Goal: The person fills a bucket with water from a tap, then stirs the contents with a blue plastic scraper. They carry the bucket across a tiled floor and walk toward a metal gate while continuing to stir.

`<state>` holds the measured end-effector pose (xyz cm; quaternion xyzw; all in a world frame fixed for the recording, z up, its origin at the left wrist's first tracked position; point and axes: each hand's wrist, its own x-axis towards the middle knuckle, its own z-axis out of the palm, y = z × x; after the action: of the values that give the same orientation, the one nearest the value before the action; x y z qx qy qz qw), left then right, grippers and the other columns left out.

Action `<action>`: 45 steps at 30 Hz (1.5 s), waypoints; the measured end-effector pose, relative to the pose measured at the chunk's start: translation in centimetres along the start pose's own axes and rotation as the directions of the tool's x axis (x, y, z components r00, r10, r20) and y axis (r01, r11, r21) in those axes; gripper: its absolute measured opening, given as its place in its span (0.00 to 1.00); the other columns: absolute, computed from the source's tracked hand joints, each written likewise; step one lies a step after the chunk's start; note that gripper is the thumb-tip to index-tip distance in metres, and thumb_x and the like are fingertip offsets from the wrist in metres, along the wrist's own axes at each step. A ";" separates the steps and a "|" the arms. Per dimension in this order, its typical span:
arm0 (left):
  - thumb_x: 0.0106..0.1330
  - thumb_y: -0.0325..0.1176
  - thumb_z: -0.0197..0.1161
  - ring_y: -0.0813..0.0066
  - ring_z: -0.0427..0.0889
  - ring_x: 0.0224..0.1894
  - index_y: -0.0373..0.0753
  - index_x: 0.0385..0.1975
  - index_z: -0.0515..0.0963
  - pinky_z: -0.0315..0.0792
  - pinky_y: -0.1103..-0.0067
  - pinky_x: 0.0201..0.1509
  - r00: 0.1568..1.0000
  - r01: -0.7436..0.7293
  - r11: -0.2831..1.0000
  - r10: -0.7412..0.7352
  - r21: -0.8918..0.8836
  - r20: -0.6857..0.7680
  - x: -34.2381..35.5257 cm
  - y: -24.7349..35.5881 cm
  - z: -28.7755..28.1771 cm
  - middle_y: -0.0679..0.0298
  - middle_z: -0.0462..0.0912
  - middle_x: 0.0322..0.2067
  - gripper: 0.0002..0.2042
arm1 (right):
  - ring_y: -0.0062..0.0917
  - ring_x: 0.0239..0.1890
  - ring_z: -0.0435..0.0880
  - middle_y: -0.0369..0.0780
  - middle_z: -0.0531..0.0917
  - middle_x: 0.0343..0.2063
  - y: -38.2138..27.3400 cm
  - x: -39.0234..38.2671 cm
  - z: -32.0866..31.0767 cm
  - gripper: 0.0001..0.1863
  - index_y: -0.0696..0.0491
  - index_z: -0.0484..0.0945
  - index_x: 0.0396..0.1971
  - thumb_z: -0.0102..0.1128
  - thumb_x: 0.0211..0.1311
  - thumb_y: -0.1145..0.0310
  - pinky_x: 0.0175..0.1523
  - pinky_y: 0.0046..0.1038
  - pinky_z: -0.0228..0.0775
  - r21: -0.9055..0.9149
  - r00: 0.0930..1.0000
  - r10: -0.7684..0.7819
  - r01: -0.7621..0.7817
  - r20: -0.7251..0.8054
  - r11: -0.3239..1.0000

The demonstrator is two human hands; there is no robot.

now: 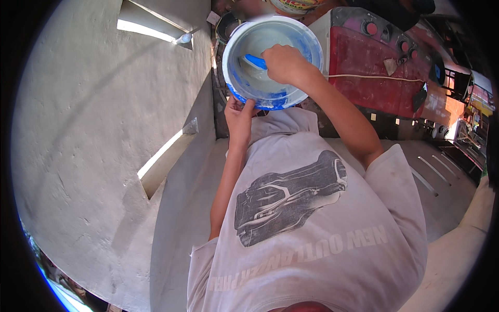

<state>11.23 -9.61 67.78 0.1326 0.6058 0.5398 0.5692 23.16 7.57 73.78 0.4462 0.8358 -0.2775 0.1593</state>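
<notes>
Bucket: you have a round white plastic bucket (272,62) at the upper centre of the frame, its smooth inner wall smeared with blue paint and a pale, milky pool at the bottom.
Right hand: your right hand (283,63) is closed in a fist around a blue handle (255,62) that dips into the bucket; what is at the end of the handle you cannot tell.
Left hand: your left hand (239,115) grips the near rim of the bucket from below, thumb on the blue-stained edge, fingers hidden under it.
Edges: the bucket's rim is thin and round; its left side sits just beside the corner of the wall, its right side close to a red machine.
Wall: a rough, grey plastered wall (99,130) fills the left half of the frame, with narrow angular slots letting in bright light.
Red machine: a red-topped box (374,67) with round knobs lies at the upper right, scuffed and dusty, a pale cord (374,77) stretched across it.
Room to move: there is little room on the left, by the wall; more open space lies at the lower right, over a grey concrete floor (442,197).
Shirt: your grey printed shirt (312,223) fills the lower centre.
</notes>
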 end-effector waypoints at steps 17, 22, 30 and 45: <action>0.69 0.28 0.59 0.75 0.85 0.39 0.33 0.49 0.76 0.84 0.78 0.43 0.983 0.183 0.978 -0.184 -0.102 0.001 0.6 -0.2 -1.1 0.61 0.84 0.40 0.11 | 0.49 0.37 0.86 0.55 0.85 0.34 -1.8 -0.3 -1.5 0.15 0.61 0.86 0.34 0.60 0.52 0.67 0.48 0.41 0.78 0.144 0.997 -0.019 0.007 0.081 0.990; 0.69 0.30 0.56 0.70 0.85 0.43 0.32 0.50 0.74 0.83 0.75 0.48 0.970 0.244 0.967 -0.242 -0.070 0.040 0.8 0.6 -1.6 0.59 0.82 0.42 0.13 | 0.50 0.38 0.87 0.57 0.85 0.34 -2.2 -0.2 -1.8 0.14 0.62 0.86 0.33 0.61 0.50 0.68 0.48 0.42 0.79 0.227 0.999 -0.048 0.044 0.014 0.973; 0.70 0.29 0.58 0.72 0.87 0.39 0.30 0.47 0.75 0.85 0.78 0.44 0.969 0.246 0.961 -0.246 -0.127 0.016 1.3 0.8 -1.7 0.58 0.84 0.40 0.11 | 0.50 0.41 0.87 0.57 0.85 0.35 -2.3 -0.3 -0.3 0.13 0.63 0.85 0.33 0.60 0.49 0.72 0.49 0.42 0.80 0.282 0.997 -0.058 0.072 -0.057 0.957; 0.68 0.28 0.60 0.70 0.86 0.43 0.32 0.48 0.74 0.85 0.76 0.48 0.980 0.199 0.975 -0.197 -0.100 0.031 1.2 0.8 -1.2 0.58 0.83 0.42 0.11 | 0.49 0.40 0.87 0.55 0.86 0.33 -2.9 3.6 2.9 0.13 0.62 0.85 0.35 0.61 0.51 0.71 0.48 0.45 0.79 0.025 0.984 0.140 -0.138 -0.111 0.990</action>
<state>9.49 -8.99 67.47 0.0482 0.5814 0.5094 0.6326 18.83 6.89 70.54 0.5198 0.8078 -0.2474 0.1271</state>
